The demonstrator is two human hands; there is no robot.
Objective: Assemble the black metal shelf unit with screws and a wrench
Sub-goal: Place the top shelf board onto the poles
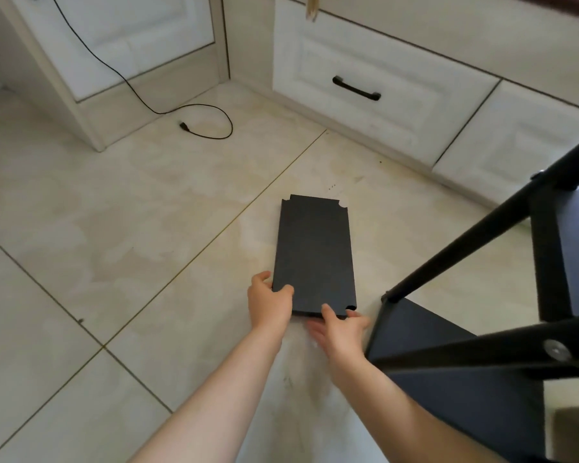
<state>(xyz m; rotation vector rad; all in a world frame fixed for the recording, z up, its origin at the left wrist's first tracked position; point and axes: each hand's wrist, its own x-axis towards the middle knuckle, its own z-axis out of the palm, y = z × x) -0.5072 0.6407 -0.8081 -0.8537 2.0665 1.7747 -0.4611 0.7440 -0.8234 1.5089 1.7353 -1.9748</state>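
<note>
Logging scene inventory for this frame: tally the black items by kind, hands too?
Flat black metal shelf panel on the floor, gripped by both hands: 1
Partly assembled black metal shelf frame: 1
Loose black power cable: 1
Black drawer handle: 1
Hands, left hand and right hand: 2
Total: 6

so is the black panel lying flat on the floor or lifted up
Mostly flat: the panel lies along the floor, with both hands gripping its near end. Whether that end is raised, cannot tell.
</note>
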